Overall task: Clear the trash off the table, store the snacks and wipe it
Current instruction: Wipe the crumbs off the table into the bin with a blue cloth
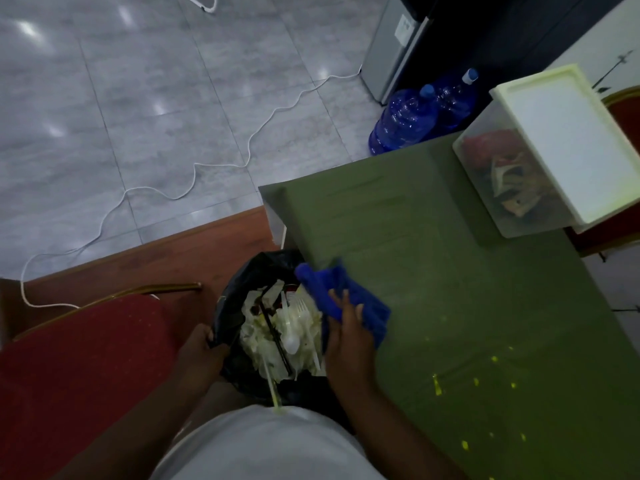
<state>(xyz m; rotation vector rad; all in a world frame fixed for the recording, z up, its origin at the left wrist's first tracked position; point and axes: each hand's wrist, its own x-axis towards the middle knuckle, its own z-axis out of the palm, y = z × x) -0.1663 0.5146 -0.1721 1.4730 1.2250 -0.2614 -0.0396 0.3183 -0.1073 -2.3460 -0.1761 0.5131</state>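
While the left hand (202, 344) pinches the black trash bag (242, 292) open beside the table (450, 289), the right hand (346, 337) grips a blue cloth (346, 296) at the table's edge (yellow crumbs (437, 388) nearby).

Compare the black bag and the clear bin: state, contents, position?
The black bag is open, held at its rim by the left hand beside the table; the clear bin is lidded and stands on the table. The bag holds white cutlery and scraps; the bin holds snack packets. Both are filled containers.
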